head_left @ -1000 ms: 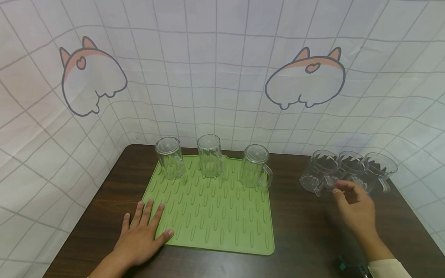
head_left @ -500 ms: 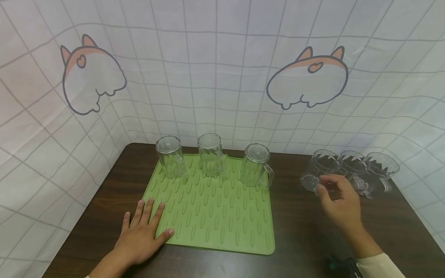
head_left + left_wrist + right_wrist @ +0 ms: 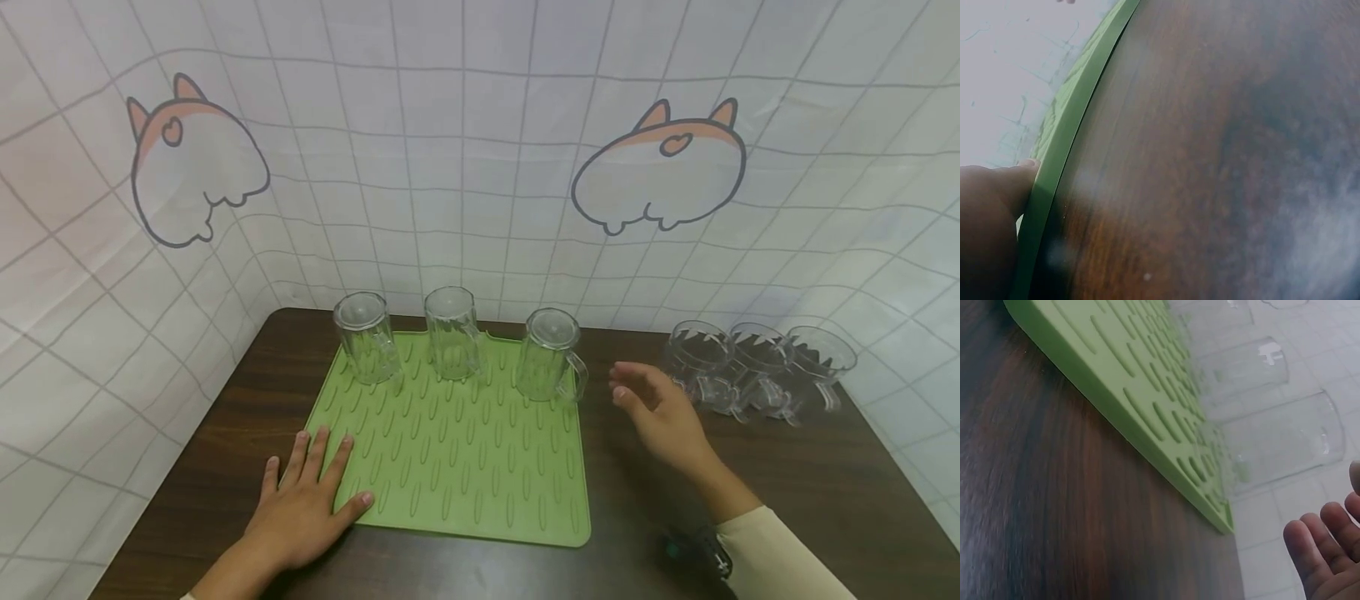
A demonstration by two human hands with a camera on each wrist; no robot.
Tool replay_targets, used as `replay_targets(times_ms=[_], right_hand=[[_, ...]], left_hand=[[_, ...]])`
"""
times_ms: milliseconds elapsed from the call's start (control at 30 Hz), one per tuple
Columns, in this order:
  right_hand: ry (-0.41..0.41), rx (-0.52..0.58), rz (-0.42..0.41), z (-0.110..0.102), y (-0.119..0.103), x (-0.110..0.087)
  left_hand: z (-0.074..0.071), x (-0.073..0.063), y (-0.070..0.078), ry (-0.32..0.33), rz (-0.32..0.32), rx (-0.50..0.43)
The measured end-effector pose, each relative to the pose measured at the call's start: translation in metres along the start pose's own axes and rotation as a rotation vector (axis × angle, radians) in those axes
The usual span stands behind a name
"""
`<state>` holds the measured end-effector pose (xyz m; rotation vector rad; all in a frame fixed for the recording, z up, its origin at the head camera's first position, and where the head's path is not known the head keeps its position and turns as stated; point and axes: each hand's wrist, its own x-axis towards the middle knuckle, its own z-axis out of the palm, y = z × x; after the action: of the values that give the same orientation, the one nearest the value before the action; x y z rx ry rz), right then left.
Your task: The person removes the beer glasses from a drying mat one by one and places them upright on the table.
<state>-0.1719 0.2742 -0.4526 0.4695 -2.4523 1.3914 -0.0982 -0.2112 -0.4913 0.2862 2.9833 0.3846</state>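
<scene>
Palm down, my left hand (image 3: pixel 300 512) rests with spread fingers on the left front corner of a green ridged drying mat (image 3: pixel 465 479). Three clear glass mugs stand bottom up along the mat's back: a left mug (image 3: pixel 367 350), a middle mug (image 3: pixel 452 343) and a right mug (image 3: pixel 542 362) whose handle points right. Just right of that handle, over the dark table, is my right hand (image 3: pixel 667 421), its fingers loosely bent around nothing. In the right wrist view, the fingers (image 3: pixel 1329 547) are apart from the nearest mug (image 3: pixel 1279 447).
Three more clear glass mugs (image 3: pixel 759 354) stand rim up in a row at the table's back right, partly behind my right hand. The dark wood table (image 3: pixel 510 575) meets a white gridded backdrop (image 3: pixel 465 192). A black device (image 3: pixel 701 550) sits at my right wrist.
My right hand has moved left, from in front of the rim-up mugs towards the mat's right side, carrying nothing. My left hand and all the mugs stay in place.
</scene>
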Motion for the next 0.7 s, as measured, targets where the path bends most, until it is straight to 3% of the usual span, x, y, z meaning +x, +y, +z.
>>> replay_targets(times_ms=[267,700], right_hand=[[-0.084,0.062,0.072,0.022,0.004,0.010],[-0.075,0.077,0.079,0.041,0.008,0.016]], left_hand=[[0.001,0.002,-0.002,-0.002,-0.005,0.009],[0.001,0.003,-0.002,0.003,0.003,0.009]])
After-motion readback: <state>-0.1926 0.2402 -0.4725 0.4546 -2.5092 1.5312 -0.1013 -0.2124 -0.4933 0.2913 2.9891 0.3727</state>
